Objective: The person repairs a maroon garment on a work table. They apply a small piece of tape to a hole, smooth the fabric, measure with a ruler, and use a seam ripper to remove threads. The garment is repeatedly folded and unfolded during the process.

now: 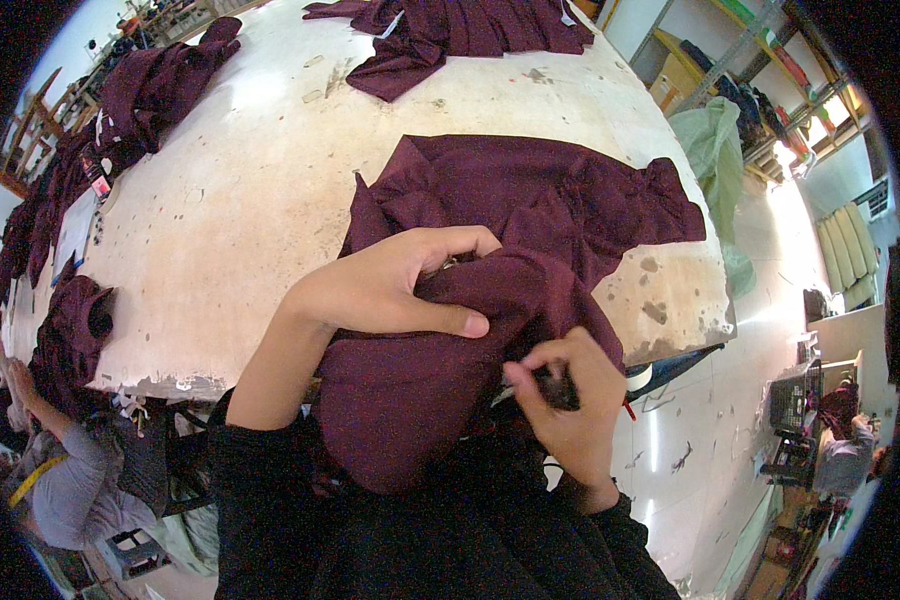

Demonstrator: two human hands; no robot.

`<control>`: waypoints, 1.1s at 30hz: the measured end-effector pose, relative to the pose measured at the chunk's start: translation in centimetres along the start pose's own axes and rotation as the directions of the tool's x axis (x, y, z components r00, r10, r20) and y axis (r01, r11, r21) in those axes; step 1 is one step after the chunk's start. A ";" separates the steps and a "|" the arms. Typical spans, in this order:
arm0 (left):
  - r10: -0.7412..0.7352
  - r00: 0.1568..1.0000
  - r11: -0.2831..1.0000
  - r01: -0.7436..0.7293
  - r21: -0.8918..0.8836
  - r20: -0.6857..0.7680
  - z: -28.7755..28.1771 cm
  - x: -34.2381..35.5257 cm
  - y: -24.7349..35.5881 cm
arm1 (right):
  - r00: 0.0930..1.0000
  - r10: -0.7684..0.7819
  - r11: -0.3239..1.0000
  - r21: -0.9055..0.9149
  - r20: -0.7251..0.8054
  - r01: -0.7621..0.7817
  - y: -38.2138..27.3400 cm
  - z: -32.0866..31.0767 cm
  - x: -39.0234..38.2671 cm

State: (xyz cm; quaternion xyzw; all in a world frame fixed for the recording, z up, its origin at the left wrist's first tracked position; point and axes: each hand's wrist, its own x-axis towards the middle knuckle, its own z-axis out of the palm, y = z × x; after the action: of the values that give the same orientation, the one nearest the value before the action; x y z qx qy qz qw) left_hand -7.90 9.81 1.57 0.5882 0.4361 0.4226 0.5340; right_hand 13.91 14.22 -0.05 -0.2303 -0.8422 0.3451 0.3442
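Note:
A dark maroon cloth garment [410, 400] is bunched up in front of me and hangs over the table's near edge toward my lap. The rest of it spreads onto the table beyond my hands. My left hand [400, 285] grips a fold of it, thumb on top and fingers tucked into the cloth. Just right of that fold, my right hand [570, 395] is curled closed around a small dark object [558, 386]. Fingers and blur hide what kind it is. My right thumb and forefinger are close to the garment's edge; I cannot tell whether they touch it.
More maroon garments lie on the stained pale table [240, 240]: a heap [470, 40] at the far side and piles [150, 90] along the left. A small bottle [97, 180] stands by the left pile. A co-worker [80, 480] is at lower left. Shelving lines the right.

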 end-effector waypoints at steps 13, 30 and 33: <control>0.004 1.000 0.999 -0.005 -0.048 -0.030 0.1 -0.2 -0.4 | 0.988 -0.088 0.996 -0.003 -0.124 0.088 0.1 -0.8 -0.6; 0.025 0.999 0.998 -0.027 -0.065 -0.025 0.1 -0.1 -0.4 | 0.977 -0.185 0.976 -0.137 -0.109 0.170 -1.1 -0.4 -0.3; 0.011 1.000 0.996 -0.012 -0.083 -0.022 0.1 -0.2 -0.4 | 0.975 -0.190 0.976 -0.131 -0.112 0.175 -1.0 -0.2 -0.2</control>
State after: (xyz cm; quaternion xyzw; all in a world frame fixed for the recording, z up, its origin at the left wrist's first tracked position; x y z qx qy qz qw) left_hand -7.84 9.63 1.11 0.5632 0.4205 0.4499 0.5509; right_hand 14.07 13.48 0.74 -0.1930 -0.8561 0.2457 0.4117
